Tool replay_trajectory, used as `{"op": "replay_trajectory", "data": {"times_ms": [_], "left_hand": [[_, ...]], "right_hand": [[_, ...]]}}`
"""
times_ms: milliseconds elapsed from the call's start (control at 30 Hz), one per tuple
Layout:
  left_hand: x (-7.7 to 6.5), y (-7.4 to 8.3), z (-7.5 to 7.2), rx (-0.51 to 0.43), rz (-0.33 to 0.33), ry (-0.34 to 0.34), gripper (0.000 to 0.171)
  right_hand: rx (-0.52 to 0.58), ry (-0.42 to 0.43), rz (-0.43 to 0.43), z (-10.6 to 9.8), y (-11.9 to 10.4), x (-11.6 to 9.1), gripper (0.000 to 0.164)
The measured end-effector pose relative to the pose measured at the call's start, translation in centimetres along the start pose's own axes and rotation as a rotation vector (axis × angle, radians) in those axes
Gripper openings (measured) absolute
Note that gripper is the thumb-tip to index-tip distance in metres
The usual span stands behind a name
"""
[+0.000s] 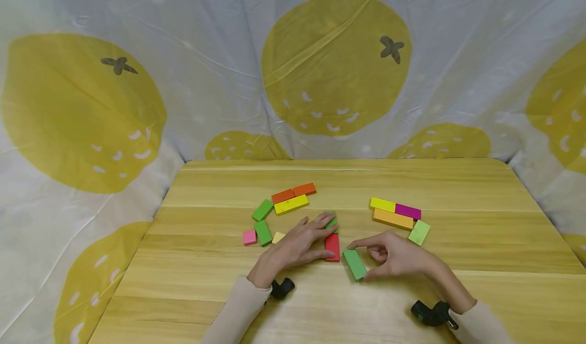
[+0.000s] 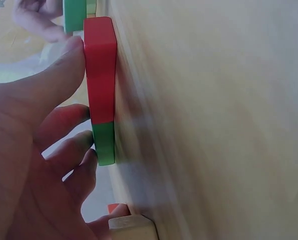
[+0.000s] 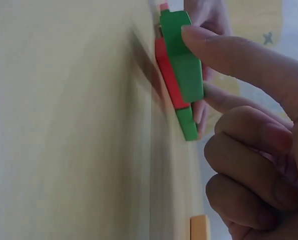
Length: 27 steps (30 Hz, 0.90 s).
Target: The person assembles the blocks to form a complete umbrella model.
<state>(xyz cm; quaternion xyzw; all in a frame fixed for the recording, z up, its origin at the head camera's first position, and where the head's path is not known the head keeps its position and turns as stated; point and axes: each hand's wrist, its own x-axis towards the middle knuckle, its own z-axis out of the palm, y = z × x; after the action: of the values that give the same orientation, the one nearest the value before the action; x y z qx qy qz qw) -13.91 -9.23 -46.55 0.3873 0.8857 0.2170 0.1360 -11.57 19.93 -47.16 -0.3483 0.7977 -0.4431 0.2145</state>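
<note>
My left hand (image 1: 297,245) lies over a red block (image 1: 332,242) and a green block (image 2: 104,145) set end to end on the table. Its thumb touches the near end of the red block from above, and the other fingers rest on top near the green one. To the right, my right hand (image 1: 396,255) pinches another green block (image 1: 354,265) between thumb and index finger. The remaining fingers of that hand are curled in. In the right wrist view the pinched block appears above the table, apart from the red block.
A cream block (image 1: 277,237) sits beside the left hand. Left are a pink block (image 1: 249,237), two green blocks (image 1: 263,233), a yellow block (image 1: 291,205) and two orange-red blocks (image 1: 304,189). Right are yellow (image 1: 382,204), purple (image 1: 408,211), orange (image 1: 393,219) and light green (image 1: 419,232) blocks.
</note>
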Motion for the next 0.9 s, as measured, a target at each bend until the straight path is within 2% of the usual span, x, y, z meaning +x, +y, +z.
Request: {"op": "replay_trajectory", "data": {"times_ms": [233, 333, 533, 733, 900], "left_hand": [[0.1, 0.1, 0.1, 0.001, 0.005, 0.031, 0.066], [0.2, 0.0, 0.2, 0.005, 0.011, 0.046, 0.065], [0.1, 0.1, 0.2, 0.003, 0.007, 0.051, 0.067], [0.1, 0.1, 0.1, -0.003, 0.007, 0.050, 0.065], [0.0, 0.2, 0.2, -0.005, -0.007, 0.055, 0.064]], "right_hand": [[0.015, -0.062, -0.003, 1.5, -1.0, 0.5, 0.058], [-0.039, -0.045, 0.007, 2.3, -1.5, 0.8, 0.061], [-0.223, 0.002, 0.000, 3.1, -2.5, 1.1, 0.060], [-0.235, -0.029, -0.073, 3.2, -2.4, 1.0, 0.048], [-0.318, 0.007, -0.084, 3.7, -2.9, 1.1, 0.046]]}}
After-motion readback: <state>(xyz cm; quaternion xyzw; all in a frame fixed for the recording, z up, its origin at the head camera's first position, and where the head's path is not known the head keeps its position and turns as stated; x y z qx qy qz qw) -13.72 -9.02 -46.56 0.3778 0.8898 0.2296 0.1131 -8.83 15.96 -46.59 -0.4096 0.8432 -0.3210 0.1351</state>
